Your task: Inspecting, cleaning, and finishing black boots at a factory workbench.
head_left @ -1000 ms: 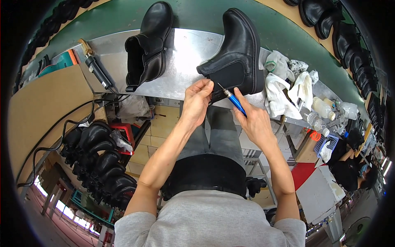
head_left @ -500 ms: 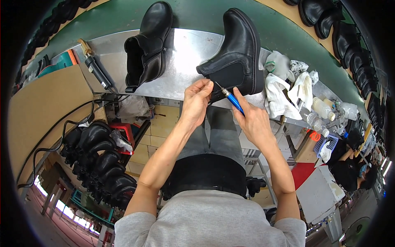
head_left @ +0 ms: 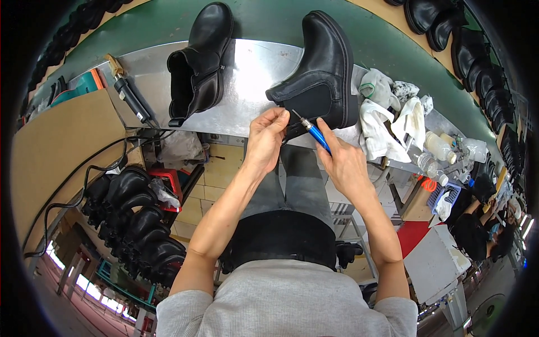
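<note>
A black ankle boot (head_left: 325, 73) stands on the metal worktop (head_left: 247, 73), its opening toward me. My left hand (head_left: 268, 137) pinches the boot's top edge near the elastic panel. My right hand (head_left: 341, 160) grips a blue pen-like tool (head_left: 314, 133), its metal tip pointing at that same edge beside my left fingers. A second black ankle boot (head_left: 199, 62) lies on its side to the left, untouched.
White rags (head_left: 387, 121) and small bottles (head_left: 443, 151) lie right of the boot. A handled tool with a cord (head_left: 129, 95) rests at the worktop's left end beside a cardboard sheet (head_left: 62, 151). Several black boots (head_left: 135, 224) are piled below left; more (head_left: 483, 73) line the upper right.
</note>
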{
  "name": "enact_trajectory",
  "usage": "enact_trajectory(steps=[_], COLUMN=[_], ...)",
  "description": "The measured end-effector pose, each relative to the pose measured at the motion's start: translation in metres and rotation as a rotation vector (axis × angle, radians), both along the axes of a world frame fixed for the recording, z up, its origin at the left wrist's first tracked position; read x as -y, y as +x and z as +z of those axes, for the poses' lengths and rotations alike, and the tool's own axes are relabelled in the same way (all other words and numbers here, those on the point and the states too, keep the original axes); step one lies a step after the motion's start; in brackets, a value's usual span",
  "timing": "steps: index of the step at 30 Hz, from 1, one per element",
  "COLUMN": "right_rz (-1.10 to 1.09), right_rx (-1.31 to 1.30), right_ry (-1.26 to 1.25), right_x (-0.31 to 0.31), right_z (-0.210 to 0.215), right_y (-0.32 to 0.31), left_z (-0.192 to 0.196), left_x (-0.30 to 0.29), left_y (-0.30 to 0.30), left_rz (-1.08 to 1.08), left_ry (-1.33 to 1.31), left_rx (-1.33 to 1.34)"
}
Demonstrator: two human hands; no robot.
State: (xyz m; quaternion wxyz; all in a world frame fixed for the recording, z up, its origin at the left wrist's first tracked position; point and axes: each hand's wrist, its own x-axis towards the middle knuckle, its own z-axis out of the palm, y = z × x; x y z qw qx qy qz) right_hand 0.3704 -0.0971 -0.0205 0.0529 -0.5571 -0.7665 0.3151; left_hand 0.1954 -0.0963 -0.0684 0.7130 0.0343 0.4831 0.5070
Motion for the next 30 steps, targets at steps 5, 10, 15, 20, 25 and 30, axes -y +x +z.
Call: enact_trajectory(steps=[5,10,15,20,25,30], right_rz=[0.008,0.005,-0.009,-0.016,-0.027,-0.020], right_rx=[-0.004,0.000,0.013,-0.005,-0.014,-0.001], right_ry=[-0.018,-0.013,-0.037,-0.023,-0.010,-0.050], right_x=[0.0018,0.0045,0.0041,0.0053,0.0064,0.0055], right_z=[-0.0032,-0.0037,0.0005,-0.0001,-0.0026,-0.0002], right_y=[0.0025,0.0012,-0.0004,0.0004,0.0011,-0.0011], left_z=[-0.0013,-0.0034,-0.0019,-0.0012,-0.0048,-0.0051], left_x=[0.0004,0.0009,0.0011,0.0017,0.0022,0.0030], left_y=[-0.0013,-0.0011,-0.0015,-0.0014,-0.0015,-0.0016], left_rz=[0.004,-0.001,-0.004,-0.009,-0.014,-0.001], left_ry=[0.016,0.012,0.016,0.007,0.008,-0.003], left_rx=[0.025,0.027,0.031,0.021,0.013,-0.009])
